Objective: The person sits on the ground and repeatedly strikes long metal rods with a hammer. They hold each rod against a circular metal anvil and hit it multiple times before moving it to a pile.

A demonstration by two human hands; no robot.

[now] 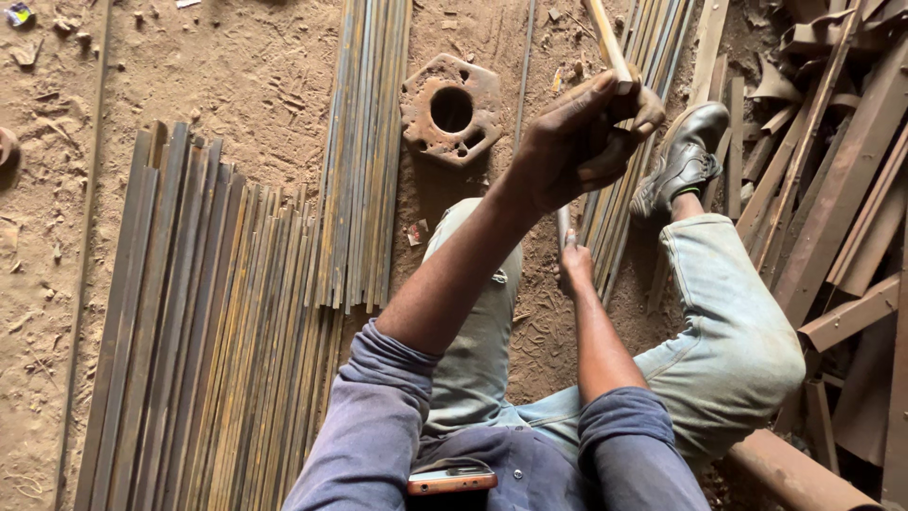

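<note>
My left hand [582, 137] is raised and shut around a pale wooden handle [605, 38] that runs up out of the top of the view; whatever is on its end is hidden. Lower down, my right hand [573, 268] grips a thin metal rod [564, 225] held upright over the dirt floor, between my knees. Both sleeves are blue-grey and rolled to the elbow. My shoe [683, 156] rests on a bundle of long metal strips [643, 57] just right of the hands.
A wide stack of flat metal strips [199, 322] lies on the left, with a narrower bundle [364, 142] beside it. A rusty hexagonal flange [451, 109] sits on the dirt. Scrap angle iron [842, 189] piles up at right, and a rusty pipe [794, 478] lies at bottom right.
</note>
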